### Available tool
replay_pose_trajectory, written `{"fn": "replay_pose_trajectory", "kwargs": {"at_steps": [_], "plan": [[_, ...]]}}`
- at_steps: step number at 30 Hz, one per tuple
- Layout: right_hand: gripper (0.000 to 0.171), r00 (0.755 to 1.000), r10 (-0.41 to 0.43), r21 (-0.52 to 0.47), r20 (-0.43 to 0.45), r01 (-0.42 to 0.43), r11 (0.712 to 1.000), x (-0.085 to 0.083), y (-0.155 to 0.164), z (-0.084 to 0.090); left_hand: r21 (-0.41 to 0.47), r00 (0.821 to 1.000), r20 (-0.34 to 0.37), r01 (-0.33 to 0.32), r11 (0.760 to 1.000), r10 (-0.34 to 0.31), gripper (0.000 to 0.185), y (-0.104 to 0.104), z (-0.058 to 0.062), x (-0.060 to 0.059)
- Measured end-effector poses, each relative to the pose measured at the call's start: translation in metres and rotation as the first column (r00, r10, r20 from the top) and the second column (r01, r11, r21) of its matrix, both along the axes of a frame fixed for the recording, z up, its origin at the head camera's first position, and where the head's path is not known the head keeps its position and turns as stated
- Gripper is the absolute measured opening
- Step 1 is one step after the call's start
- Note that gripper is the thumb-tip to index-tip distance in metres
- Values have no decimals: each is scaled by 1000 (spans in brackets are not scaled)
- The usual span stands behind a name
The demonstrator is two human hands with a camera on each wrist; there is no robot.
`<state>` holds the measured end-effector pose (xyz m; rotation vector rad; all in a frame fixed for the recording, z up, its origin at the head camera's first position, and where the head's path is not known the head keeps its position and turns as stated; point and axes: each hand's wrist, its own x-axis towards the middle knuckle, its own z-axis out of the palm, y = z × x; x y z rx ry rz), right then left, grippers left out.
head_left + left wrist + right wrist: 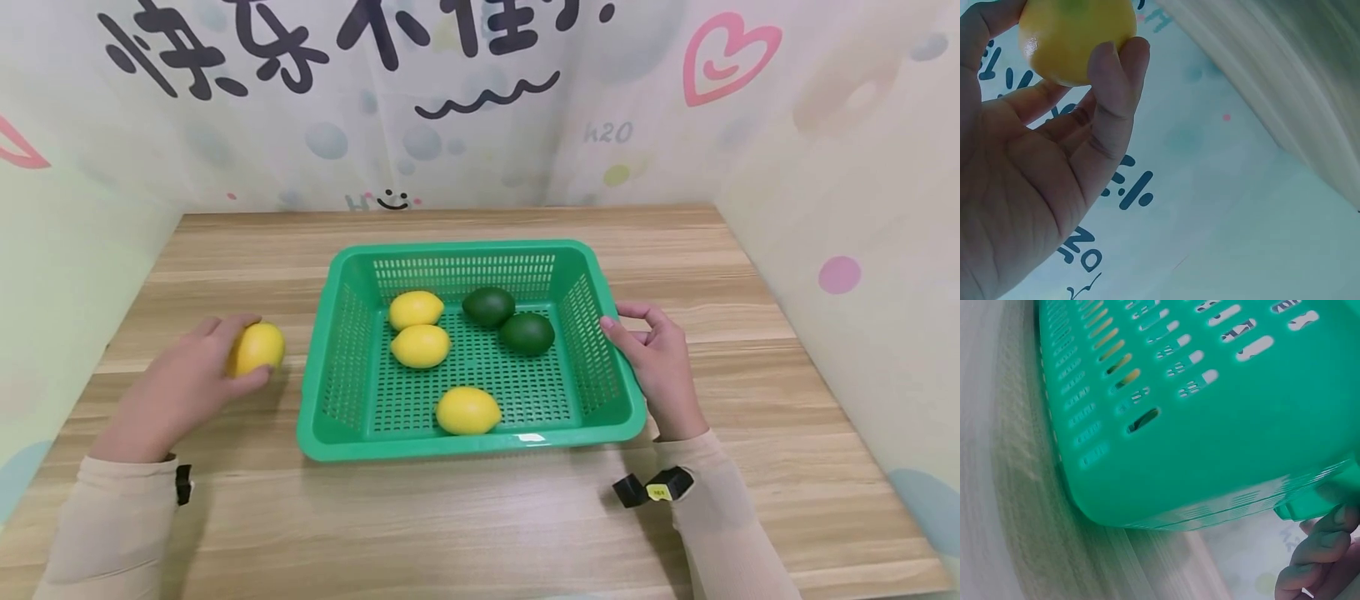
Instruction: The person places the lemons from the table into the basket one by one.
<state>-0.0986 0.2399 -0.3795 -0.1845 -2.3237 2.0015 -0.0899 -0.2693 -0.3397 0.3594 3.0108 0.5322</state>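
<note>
My left hand (pixel 187 375) holds a yellow lemon (pixel 260 348) between thumb and fingers, left of the green basket (pixel 317 367). In the left wrist view the lemon (pixel 1079 37) sits at the fingertips, the palm (pixel 1022 181) behind it. With its thumb over the rim and the other fingers curled below it outside, my right hand (pixel 660 362) grips the basket's right side. The right wrist view shows the basket's slotted wall (pixel 1210 431) close up, with curled fingers (pixel 1319 550) at the lower right. Inside the basket lie three lemons (pixel 421 346) and two dark green avocados (pixel 527 333).
The basket stands on a wood-grain table (pixel 465 533). A printed wall covering (pixel 480 158) rises behind the table's back edge and along both sides. Each wrist wears a black strap; a small black device (pixel 648 487) hangs at the right one.
</note>
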Motion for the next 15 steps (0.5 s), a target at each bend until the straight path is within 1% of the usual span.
{"fn": "replay_pose_trajectory", "kwargs": {"at_steps": [5,9,15], "plan": [[51,1000,2,15,24,-2,1000,0,0,-1,-8,1000,12,3,1000,-3,67,0,4,1],[51,1000,8,20,17,-9,1000,0,0,-2,-10,999,32,1,1000,0,68,0,8,2],[49,1000,17,7,7,-17,1000,-1,1,-1,-9,999,49,-1,1000,2,68,3,19,2]]}}
